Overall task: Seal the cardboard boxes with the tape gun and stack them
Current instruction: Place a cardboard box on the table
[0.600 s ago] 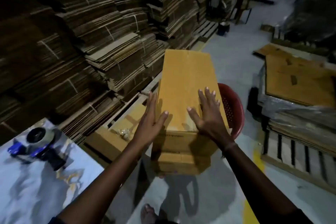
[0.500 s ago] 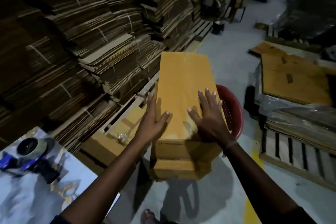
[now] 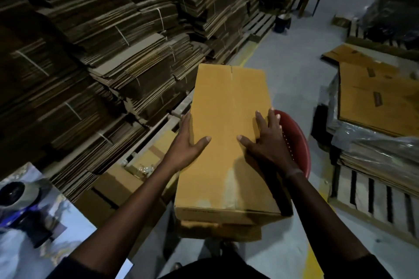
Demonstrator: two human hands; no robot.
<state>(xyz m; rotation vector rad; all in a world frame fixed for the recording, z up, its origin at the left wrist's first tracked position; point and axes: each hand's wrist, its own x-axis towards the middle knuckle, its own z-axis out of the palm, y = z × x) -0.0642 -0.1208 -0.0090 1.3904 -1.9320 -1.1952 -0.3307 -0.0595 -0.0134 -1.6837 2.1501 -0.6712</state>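
Now both hands lie spread and flat on the top cardboard box [image 3: 226,133], left hand [image 3: 186,147] at its left edge, right hand [image 3: 267,140] near the right edge. It sits on another box [image 3: 217,230]; the tape gun [image 3: 17,201] rests on the bench [image 3: 74,229] at left.

Bare forearms, dark short sleeves

Both hands flat on the top cardboard box [image 3: 229,133], which sits on another box [image 3: 217,230] beneath.

The left hand [image 3: 187,145] lies along the box's left edge, thumb across the top; the right hand [image 3: 266,140] spreads straight fingers near the right edge. A red basket [image 3: 297,142] peeks out just right of the stack. The tape gun [image 3: 20,206] rests on the pale table [image 3: 74,231] at lower left, well apart from both hands. Bundled flat cardboard [image 3: 102,63] towers on the left, and a wooden pallet [image 3: 371,197] sits at right.
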